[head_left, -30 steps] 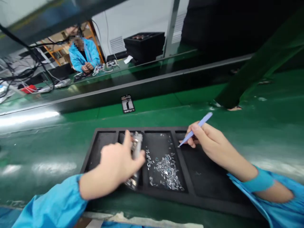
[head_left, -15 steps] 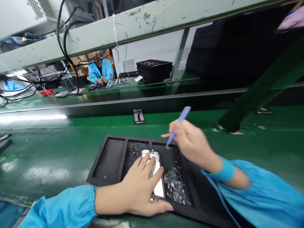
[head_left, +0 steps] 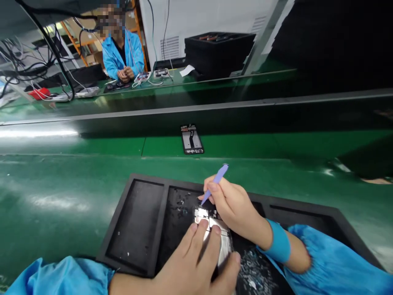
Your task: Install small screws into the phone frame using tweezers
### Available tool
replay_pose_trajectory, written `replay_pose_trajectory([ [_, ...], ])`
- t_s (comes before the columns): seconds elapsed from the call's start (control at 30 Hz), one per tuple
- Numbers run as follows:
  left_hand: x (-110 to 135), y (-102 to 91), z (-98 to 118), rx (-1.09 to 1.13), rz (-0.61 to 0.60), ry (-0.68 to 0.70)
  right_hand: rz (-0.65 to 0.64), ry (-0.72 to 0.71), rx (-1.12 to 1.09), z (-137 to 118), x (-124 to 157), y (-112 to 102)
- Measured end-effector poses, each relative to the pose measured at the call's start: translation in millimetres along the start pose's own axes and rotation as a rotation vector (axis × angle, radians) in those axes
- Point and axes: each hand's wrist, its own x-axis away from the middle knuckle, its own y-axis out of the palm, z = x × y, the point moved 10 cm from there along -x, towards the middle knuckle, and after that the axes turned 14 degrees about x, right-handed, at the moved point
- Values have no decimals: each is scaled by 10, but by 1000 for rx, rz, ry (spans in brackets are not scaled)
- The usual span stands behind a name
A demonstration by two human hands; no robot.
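Observation:
My left hand (head_left: 198, 262) lies with fingers spread over a phone frame (head_left: 215, 224), pressing on its silvery surface. Much of the frame is hidden beneath it. In my right hand (head_left: 233, 205) is a pair of purple tweezers (head_left: 218, 177), pinched between thumb and fingers. Their tip points down at the frame's far end; whether it touches or grips a part I cannot tell. Under the frame is a black compartmented tray (head_left: 166, 213). Many tiny shiny pieces (head_left: 256, 272) are scattered in it to the right of my left hand.
Beyond the tray, another phone frame (head_left: 192, 140) lies on the green bench (head_left: 76, 176). A raised ledge (head_left: 138, 112) runs behind it. Across from me a person in a blue jacket (head_left: 124, 53) sits near cables and a stack of black trays (head_left: 217, 55).
My right hand has brought the tweezers from over the tray's loose pieces leftward to the phone frame's far end. My left hand stays on the frame. The view has shifted and come closer.

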Motion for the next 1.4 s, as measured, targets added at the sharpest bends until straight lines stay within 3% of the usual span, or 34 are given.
replay_pose_trajectory([
  [0.33, -34, 44, -16, 34, -56, -4, 11, -208, 163, -238, -22, -62],
  [0.6, -34, 23, -17, 62, -31, -44, -100, -362, 201, -375, -50, -44],
  [0.97, 30, 89, -4, 82, -61, -69, -132, -157, 163, -211, -102, -57],
  [1.13, 18, 85, 6, 77, -93, -53, -111, -143, 144, -167, -62, -59],
  [1.27, -1, 73, -18, 88, -85, -63, 10, -67, 120, -87, -36, -176],
  [1.33, -8, 62, -28, 84, -77, -64, 96, 28, 65, 4, -36, -253],
  [1.4, -8, 64, -21, 76, -85, -60, 100, 140, -56, 120, -45, -227],
])
